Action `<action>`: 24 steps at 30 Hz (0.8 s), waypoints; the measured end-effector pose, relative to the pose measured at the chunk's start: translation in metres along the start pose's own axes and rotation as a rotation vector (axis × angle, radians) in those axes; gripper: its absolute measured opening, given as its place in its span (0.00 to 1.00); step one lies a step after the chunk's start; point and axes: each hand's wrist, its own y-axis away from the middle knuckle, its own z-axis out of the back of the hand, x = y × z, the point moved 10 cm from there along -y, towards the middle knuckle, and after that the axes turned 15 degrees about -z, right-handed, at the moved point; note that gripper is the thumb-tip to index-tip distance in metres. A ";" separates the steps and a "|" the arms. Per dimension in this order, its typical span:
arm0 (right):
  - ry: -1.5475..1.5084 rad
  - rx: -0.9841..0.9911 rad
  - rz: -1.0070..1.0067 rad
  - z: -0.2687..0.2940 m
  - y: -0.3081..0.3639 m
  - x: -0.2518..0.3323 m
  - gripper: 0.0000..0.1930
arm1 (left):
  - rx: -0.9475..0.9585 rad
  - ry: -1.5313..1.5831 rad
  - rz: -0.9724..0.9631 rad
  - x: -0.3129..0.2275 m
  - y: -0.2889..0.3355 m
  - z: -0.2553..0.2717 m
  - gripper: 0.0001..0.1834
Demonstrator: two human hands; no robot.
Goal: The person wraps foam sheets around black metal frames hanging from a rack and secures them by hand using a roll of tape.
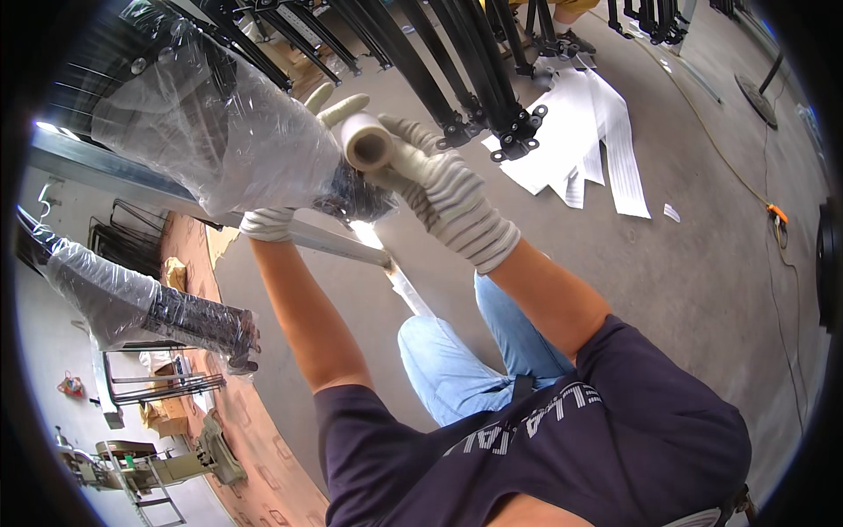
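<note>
My right hand, in a white and grey striped glove, grips a roll of clear stretch film, its hollow core end facing me. Clear film wraps a bundle of black metal frames at the upper left. My left arm reaches behind that bundle; only the glove cuff and some fingers of my left hand show. Those fingers are stretched and apart beside the far side of the roll. Film hides its palm, so whether it touches the roll I cannot tell.
Black folding metal legs hang above the roll. White foam sheets lie on the grey floor. A second film-wrapped bundle juts out at the left. A metal rail runs below the bundle. At right, a cable with an orange connector crosses the floor.
</note>
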 end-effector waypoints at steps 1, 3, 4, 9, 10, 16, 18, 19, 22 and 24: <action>0.095 -0.079 -0.018 0.001 -0.003 -0.002 0.16 | -0.076 -0.015 -0.088 -0.012 -0.003 0.009 0.30; 0.277 -0.227 -0.285 -0.003 -0.003 -0.003 0.14 | -0.222 -0.045 -0.232 -0.029 -0.002 0.027 0.30; 0.349 -0.258 -0.218 -0.001 -0.009 0.002 0.14 | -0.272 -0.054 -0.272 -0.032 -0.001 0.031 0.30; 0.852 -0.464 0.314 -0.005 -0.030 0.014 0.15 | -0.410 -0.033 -0.292 -0.015 0.017 0.029 0.29; 1.089 -0.525 0.570 -0.022 -0.010 0.024 0.16 | -0.413 -0.011 -0.263 -0.006 0.025 0.024 0.29; 0.937 -0.172 0.352 -0.053 0.031 0.014 0.29 | -0.293 0.181 -0.059 0.041 0.076 -0.014 0.28; 0.960 -0.194 0.239 -0.052 0.024 0.015 0.29 | -0.227 0.221 -0.015 0.035 0.078 -0.015 0.27; 0.971 -0.206 0.182 -0.051 0.022 0.013 0.29 | -0.189 0.243 0.004 0.033 0.076 -0.014 0.27; 0.868 -0.142 0.148 -0.051 0.014 0.001 0.29 | -0.150 0.312 -0.008 0.020 0.078 -0.012 0.27; 0.715 -0.057 0.187 -0.053 0.012 -0.007 0.29 | -0.143 0.353 -0.036 0.012 0.081 -0.011 0.26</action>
